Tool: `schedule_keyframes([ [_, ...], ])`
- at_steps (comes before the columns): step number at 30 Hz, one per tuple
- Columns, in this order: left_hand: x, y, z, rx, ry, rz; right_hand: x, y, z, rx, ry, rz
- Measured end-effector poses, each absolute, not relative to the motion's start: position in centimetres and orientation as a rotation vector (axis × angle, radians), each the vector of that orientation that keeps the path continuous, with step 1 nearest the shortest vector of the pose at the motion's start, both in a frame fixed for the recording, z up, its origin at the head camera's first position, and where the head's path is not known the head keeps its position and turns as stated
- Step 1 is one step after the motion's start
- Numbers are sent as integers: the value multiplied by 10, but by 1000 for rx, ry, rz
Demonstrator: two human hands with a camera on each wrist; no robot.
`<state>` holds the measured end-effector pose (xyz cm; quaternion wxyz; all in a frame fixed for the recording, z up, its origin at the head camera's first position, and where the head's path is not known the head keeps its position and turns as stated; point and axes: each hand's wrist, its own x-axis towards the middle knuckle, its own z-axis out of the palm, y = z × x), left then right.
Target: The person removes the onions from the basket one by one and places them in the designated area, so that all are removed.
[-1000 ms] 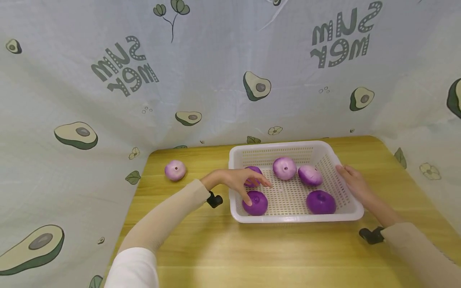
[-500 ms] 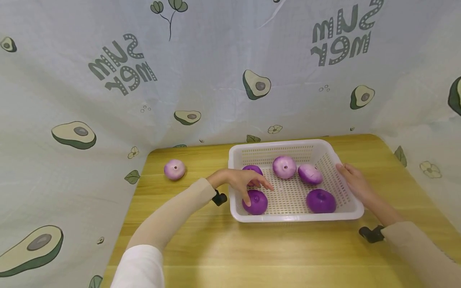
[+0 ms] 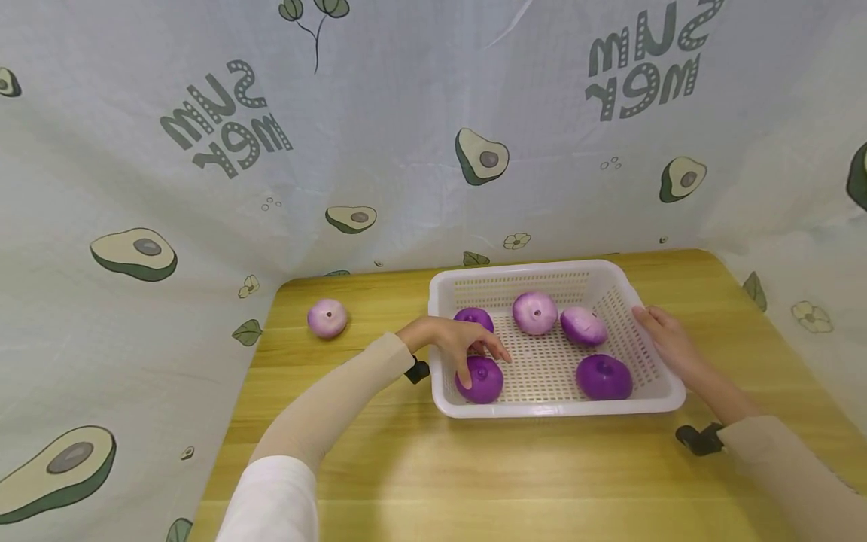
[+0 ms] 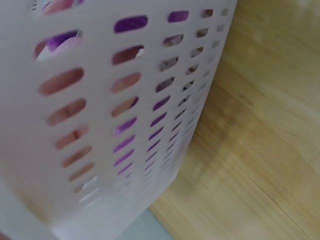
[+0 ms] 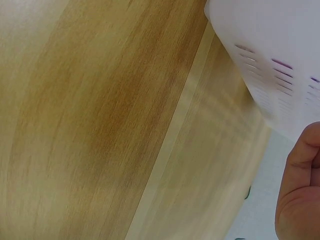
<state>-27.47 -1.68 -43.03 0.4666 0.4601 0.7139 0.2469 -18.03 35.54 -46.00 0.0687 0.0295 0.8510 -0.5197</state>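
Note:
In the head view, a white plastic basket [image 3: 542, 409] with slotted walls stands on the wooden table. My left hand [image 3: 450, 337] reaches over its left wall, thumb on the near-left purple onion [image 3: 486, 382] and fingers bent across that onion's far side. Another purple onion [image 3: 474, 317] lies just behind, partly hidden by this hand. My right hand [image 3: 667, 342] grips the basket's right rim, thumb on top. Two paler onions, one upright [image 3: 535, 313] and one tilted [image 3: 584, 327], lie toward the back. A dark purple onion [image 3: 603, 378] sits at front right.
A single pale onion [image 3: 327, 318] lies on the table [image 3: 515, 474] left of the basket. Behind the table hangs a white curtain [image 3: 406, 128] with avocado prints. In the left wrist view, the basket's slotted side [image 4: 95, 115] fills much of the picture.
My left hand has shifted slightly right and lower, its fingers bending closer around the near-left onion. The right hand stays on the rim. The onions keep their places in the basket.

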Motion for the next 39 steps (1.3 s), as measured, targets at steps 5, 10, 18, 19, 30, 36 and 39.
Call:
schedule_keyframes([
  [5, -274, -15, -434, 1168, 1801, 514, -180, 356, -459, 89, 2559, -1571],
  [10, -271, -15, -436, 1149, 1856, 470, -180, 355, -458, 72, 2533, -1591],
  [18, -267, -16, -438, 1113, 1928, 418, -178, 353, -457, 76, 2521, -1580],
  [19, -267, -16, -438, 1114, 1929, 424, -178, 353, -456, 78, 2524, -1573],
  [30, -267, -20, -436, 1217, 2002, 541, -182, 356, -458, 94, 2557, -1555],
  [36, -269, -22, -434, 1226, 1952, 761, -181, 355, -457, 91, 2567, -1547],
  [39, -270, -24, -432, 1243, 1933, 851, -180, 355, -457, 93, 2577, -1547],
])
